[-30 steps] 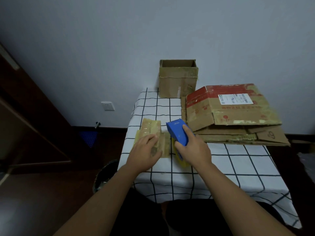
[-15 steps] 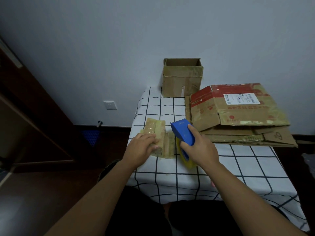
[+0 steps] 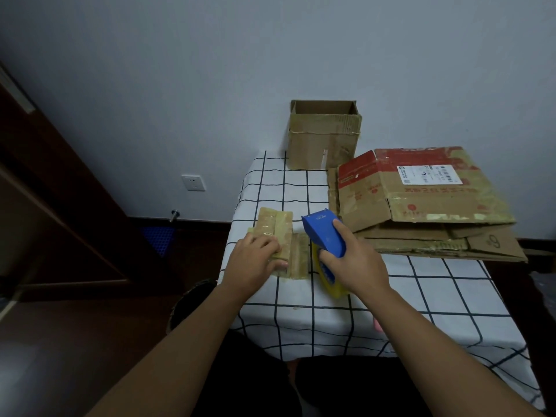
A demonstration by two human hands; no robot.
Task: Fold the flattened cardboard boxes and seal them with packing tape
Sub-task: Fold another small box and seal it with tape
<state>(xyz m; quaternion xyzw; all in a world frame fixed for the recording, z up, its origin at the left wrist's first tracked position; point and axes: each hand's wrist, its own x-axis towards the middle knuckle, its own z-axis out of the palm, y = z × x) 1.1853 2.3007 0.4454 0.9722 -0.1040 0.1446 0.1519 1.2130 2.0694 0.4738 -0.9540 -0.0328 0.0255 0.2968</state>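
Pinning the small box (image 3: 278,236) under our left hand (image 3: 255,261), its long axis runs away; our right hand (image 3: 352,263) grips the tape dispenser (image 3: 325,236) just beside.

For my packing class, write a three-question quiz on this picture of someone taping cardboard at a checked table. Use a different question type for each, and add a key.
1. True or false: the right hand grips the blue plastic tape dispenser with the yellow tape roll.
2. Multiple choice: what does the left hand rest on? A) the open upright brown cardboard box by the wall; B) the small tape-covered folded cardboard piece near the table's left edge; C) the red-and-brown flattened carton with the white label.
3. Fill in: the flattened cartons are stacked on the table's ______ side, as the person sees it.

Key: 1 true; 2 B; 3 right.
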